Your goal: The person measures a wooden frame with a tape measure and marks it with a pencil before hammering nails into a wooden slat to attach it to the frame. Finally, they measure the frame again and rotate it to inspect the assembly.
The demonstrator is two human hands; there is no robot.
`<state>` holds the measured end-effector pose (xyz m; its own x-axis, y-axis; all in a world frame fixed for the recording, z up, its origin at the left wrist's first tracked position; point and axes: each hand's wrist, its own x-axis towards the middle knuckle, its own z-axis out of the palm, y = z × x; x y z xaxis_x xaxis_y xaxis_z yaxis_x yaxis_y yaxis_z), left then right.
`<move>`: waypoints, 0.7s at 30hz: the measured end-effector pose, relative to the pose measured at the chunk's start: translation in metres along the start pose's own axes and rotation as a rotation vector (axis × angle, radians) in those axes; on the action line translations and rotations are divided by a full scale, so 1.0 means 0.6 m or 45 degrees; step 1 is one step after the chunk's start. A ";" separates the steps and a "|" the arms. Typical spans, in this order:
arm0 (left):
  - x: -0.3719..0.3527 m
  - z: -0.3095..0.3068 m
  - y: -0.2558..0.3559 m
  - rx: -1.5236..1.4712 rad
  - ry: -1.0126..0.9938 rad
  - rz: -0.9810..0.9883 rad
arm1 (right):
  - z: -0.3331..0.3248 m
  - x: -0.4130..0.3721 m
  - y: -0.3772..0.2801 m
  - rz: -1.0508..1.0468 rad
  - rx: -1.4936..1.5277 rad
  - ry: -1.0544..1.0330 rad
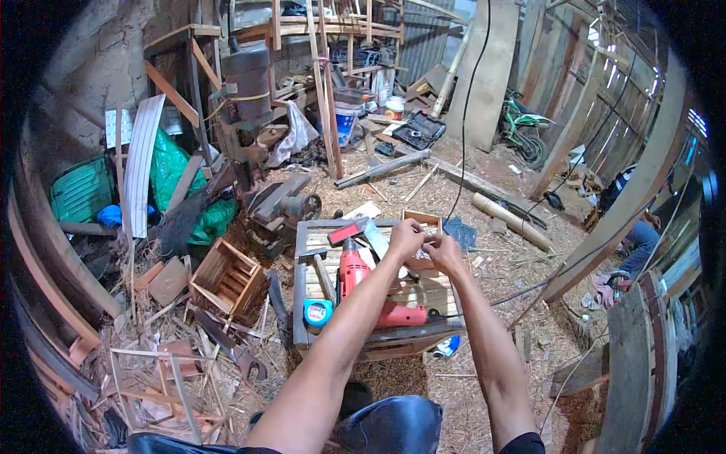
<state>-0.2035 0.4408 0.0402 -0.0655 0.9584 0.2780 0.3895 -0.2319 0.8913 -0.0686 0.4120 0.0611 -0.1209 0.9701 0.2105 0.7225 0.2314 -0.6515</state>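
Head view, looking down over slatted wooden surface (304, 295). Left grip (406, 238) and right grip (445, 253) held together above far right part of surface, fingertips meeting, both pinched shut on small pale piece (429, 242), too small to identify. Red drill (352, 276) lying on surface just left of left forearm; teal tape measure (318, 312) near left edge. Small wooden box (422, 221) at far edge, just beyond grips. Open wooden crate (227, 280) on floor to left.
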 end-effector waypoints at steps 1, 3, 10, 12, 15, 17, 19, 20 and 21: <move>-0.001 -0.005 0.009 -0.101 -0.075 -0.109 | 0.009 0.004 0.008 -0.028 0.094 0.065; -0.003 -0.008 0.018 -0.146 -0.107 -0.140 | 0.016 0.008 0.015 0.004 0.138 0.128; 0.011 0.002 -0.009 -0.010 -0.034 0.011 | 0.008 0.030 0.031 0.089 0.116 0.135; 0.010 0.002 -0.020 0.216 -0.067 -0.032 | 0.016 0.035 0.049 0.103 0.037 0.146; -0.002 0.002 -0.041 0.734 -0.094 0.366 | 0.037 0.033 0.070 -0.130 -0.370 0.124; -0.010 -0.002 -0.039 0.745 -0.077 0.412 | 0.046 0.046 0.072 -0.178 -0.548 0.064; -0.010 0.000 -0.057 0.764 0.011 0.496 | 0.059 0.051 0.072 -0.249 -0.722 -0.002; -0.010 -0.002 -0.065 0.776 0.017 0.483 | 0.063 0.052 0.070 -0.274 -0.711 0.050; -0.012 -0.007 -0.061 0.795 -0.013 0.477 | 0.062 0.054 0.073 -0.295 -0.706 0.108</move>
<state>-0.2211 0.4416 0.0069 0.1825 0.8355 0.5182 0.8358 -0.4094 0.3658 -0.0664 0.4560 0.0124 -0.2794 0.8845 0.3737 0.9335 0.3413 -0.1098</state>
